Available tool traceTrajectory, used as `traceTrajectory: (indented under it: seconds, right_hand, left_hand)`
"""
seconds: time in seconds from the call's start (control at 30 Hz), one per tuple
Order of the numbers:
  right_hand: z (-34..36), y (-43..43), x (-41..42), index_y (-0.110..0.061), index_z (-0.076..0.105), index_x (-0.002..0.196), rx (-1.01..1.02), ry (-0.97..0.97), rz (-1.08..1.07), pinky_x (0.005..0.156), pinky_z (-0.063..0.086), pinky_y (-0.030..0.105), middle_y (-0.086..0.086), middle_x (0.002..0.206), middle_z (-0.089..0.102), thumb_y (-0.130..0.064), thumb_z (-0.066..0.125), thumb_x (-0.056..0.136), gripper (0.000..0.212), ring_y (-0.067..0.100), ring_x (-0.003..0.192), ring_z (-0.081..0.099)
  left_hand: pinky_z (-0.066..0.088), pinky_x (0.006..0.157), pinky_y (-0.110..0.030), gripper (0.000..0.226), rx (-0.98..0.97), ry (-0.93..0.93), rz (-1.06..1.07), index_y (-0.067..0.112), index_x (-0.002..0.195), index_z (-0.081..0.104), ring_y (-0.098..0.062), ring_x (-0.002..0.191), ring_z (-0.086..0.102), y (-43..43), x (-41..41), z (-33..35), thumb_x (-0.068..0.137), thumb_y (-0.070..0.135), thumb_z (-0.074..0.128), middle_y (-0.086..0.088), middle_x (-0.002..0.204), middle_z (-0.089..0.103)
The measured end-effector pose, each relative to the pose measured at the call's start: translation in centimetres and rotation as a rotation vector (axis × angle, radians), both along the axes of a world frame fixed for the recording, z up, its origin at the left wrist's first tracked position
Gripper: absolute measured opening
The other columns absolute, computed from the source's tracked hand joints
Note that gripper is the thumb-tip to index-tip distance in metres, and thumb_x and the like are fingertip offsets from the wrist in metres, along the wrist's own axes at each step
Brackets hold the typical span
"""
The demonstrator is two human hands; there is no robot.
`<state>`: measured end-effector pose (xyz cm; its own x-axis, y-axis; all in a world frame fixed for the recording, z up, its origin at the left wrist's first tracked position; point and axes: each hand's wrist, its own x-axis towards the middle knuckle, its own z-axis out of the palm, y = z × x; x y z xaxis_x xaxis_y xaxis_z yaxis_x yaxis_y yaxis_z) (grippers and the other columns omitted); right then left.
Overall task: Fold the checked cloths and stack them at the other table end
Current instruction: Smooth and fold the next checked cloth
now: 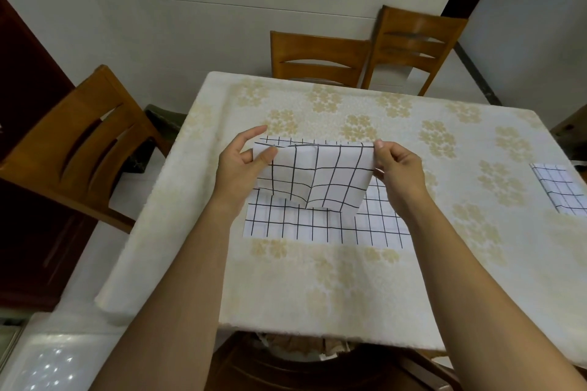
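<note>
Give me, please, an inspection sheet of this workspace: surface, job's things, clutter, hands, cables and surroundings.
Surface: table under a pale flowered cover.
Job's things: checked cloth mid-table, far edge lifted; second checked cloth at the right edge, partly out of frame.
Clutter: nothing seen.
Hands: left hand and right hand each pinch a lifted corner.
Cables: nothing seen.
Surroundings: wooden chair at left, second chair and third chair beyond the far end, pale wall.

Table holds checked centre cloth and checked right-edge cloth.
</note>
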<state>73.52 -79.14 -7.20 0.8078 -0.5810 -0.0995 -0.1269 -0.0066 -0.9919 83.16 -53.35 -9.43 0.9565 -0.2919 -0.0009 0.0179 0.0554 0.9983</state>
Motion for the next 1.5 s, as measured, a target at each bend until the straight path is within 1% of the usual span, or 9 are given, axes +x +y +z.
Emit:
traceTrajectory:
  seconds: [0.23, 0.43, 0.63, 0.83, 0.87, 0.93, 1.0, 1.23, 1.5]
  right_hand:
    - [-0.3, 0.4, 0.1, -0.004, 0.07, 0.1, 0.033, -0.02, -0.028, 0.077, 0.057, 0.025, 0.009, 0.096, 0.072, -0.024, 0.056, 0.101, 0.024, 0.014, 0.084, 0.068]
    - [-0.3, 0.7, 0.3, -0.007, 0.07, 0.094, 0.081, -0.006, -0.008, 0.08, 0.058, 0.029, 0.01, 0.097, 0.073, -0.027, 0.054, 0.102, 0.027, 0.018, 0.088, 0.068]
    - [-0.3, 0.1, 0.4, 0.008, 0.067, 0.097, 0.012, 0.005, 0.091, 0.094, 0.057, 0.044, 0.018, 0.092, 0.061, -0.025, 0.064, 0.097, 0.033, 0.024, 0.089, 0.06]
    - [-0.2, 0.3, 0.4, -0.013, 0.076, 0.089, -0.082, -0.02, -0.048, 0.089, 0.051, 0.03, 0.002, 0.114, 0.068, -0.027, 0.07, 0.092, 0.015, 0.007, 0.096, 0.065]
    - [-0.2, 0.2, 0.5, -0.015, 0.076, 0.089, -0.136, -0.025, -0.068, 0.091, 0.048, 0.027, -0.003, 0.122, 0.063, -0.028, 0.071, 0.091, 0.015, 0.006, 0.105, 0.061]
    - [0.1, 0.1, 0.6, -0.009, 0.077, 0.093, -0.193, -0.043, -0.062, 0.094, 0.047, 0.022, -0.01, 0.131, 0.059, -0.026, 0.069, 0.092, 0.019, 0.006, 0.119, 0.057]
    - [0.4, 0.4, 0.5, -0.005, 0.075, 0.093, -0.178, -0.098, -0.026, 0.093, 0.052, 0.021, -0.009, 0.117, 0.069, -0.019, 0.067, 0.094, 0.017, 0.004, 0.11, 0.064]
    - [1.7, 1.4, 0.8, -0.012, 0.066, 0.084, -0.233, -0.218, -0.04, 0.064, 0.044, 0.019, -0.012, 0.059, 0.053, -0.017, 0.068, 0.094, 0.012, 0.004, 0.06, 0.046]
    - [1.9, 2.4, 1.7, -0.002, 0.062, 0.091, -0.303, -0.254, 0.066, 0.061, 0.041, 0.022, -0.018, 0.054, 0.048, -0.013, 0.068, 0.093, 0.013, 0.005, 0.057, 0.041]
  left_hand:
    - [0.053, 0.084, -0.021, 0.016, -0.043, -0.026, 0.173, 0.014, 0.103, 0.073, -0.007, 0.083, 0.071, -0.2, 0.1, 0.6, 0.088, 0.006, 0.074, 0.006, 0.077, 0.077]
    - [0.053, 0.084, -0.023, 0.03, 0.002, -0.074, 0.13, 0.016, 0.117, 0.069, -0.017, 0.061, 0.047, 0.0, -0.1, 0.6, 0.09, 0.005, 0.072, 0.014, 0.052, 0.046]
    - [0.053, 0.079, -0.015, 0.042, 0.072, -0.096, 0.028, 0.027, 0.121, 0.068, -0.021, 0.077, 0.065, 0.6, 0.4, 1.2, 0.085, 0.008, 0.078, -0.017, 0.068, 0.06]
    - [0.058, 0.087, -0.023, 0.036, 0.073, -0.127, 0.059, 0.008, 0.121, 0.067, -0.015, 0.111, 0.057, 0.5, 0.3, 1.8, 0.086, 0.0, 0.075, -0.004, 0.111, 0.068]
    - [0.057, 0.087, -0.024, 0.037, 0.112, -0.138, 0.047, 0.01, 0.119, 0.068, -0.011, 0.112, 0.046, 0.4, 0.4, 1.8, 0.084, 0.002, 0.077, -0.001, 0.112, 0.068]
    - [0.051, 0.071, -0.011, 0.035, 0.222, -0.183, 0.029, 0.016, 0.114, 0.072, -0.004, 0.091, 0.068, 0.4, 0.8, 1.6, 0.081, 0.01, 0.082, 0.008, 0.097, 0.074]
    - [0.04, 0.064, -0.009, 0.024, 0.386, -0.253, 0.057, 0.022, 0.104, 0.074, 0.0, 0.066, 0.051, 0.5, 1.1, 1.3, 0.082, 0.021, 0.083, 0.015, 0.083, 0.059]
    - [0.039, 0.093, -0.024, 0.017, 0.606, -0.326, 0.028, 0.027, 0.092, 0.069, -0.015, 0.113, 0.053, 0.3, 1.6, 0.9, 0.082, 0.025, 0.082, 0.007, 0.113, 0.053]
    - [0.042, 0.097, -0.023, 0.051, 0.684, -0.204, -0.34, 0.029, 0.128, 0.064, -0.014, 0.124, 0.057, -2.6, 0.2, 2.2, 0.081, 0.03, 0.083, 0.005, 0.13, 0.063]
